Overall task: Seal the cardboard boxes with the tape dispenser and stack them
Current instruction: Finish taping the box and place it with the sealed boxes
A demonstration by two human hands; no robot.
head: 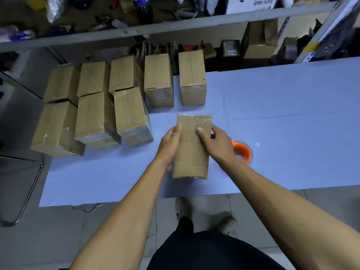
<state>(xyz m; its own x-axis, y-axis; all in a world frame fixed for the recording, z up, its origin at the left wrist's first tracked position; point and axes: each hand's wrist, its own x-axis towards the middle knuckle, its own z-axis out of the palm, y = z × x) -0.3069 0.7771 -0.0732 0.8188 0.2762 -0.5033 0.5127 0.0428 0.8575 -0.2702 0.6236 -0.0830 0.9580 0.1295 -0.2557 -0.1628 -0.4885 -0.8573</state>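
I stand at a table (282, 106) covered with a pale blue cloth, creased in places, its near edge just in front of my shoes on a grey tiled floor. Beyond the far edge runs a grey metal shelf rail (175, 26) with a cluttered floor behind it: bags, bottles and loose cardboard cartons. A white carton (251, 4) at the top right carries dark printed characters, upside down from where I stand and too blurred for me to read. A perforated white upright (315, 49) leans at the far right, and a bent metal tube frame (29, 191) sits off the table's left end.

The box (191, 147) I am working on lies in the middle of the table, clear tape glinting along its top seam. My left hand (171, 143) grips its left side, thumb on top and fingers curled round the edge. My right hand (216, 141) holds the right side, thumb pressed on the taped seam, fingers wrapped over the edge.

The orange tape dispenser (242, 152) rests on the cloth just right of the box, partly behind my right wrist.

Sealed boxes (93, 117) stand in rows across the far left of the table, two of them (175, 80) further right and apart. None has writing I can make out.
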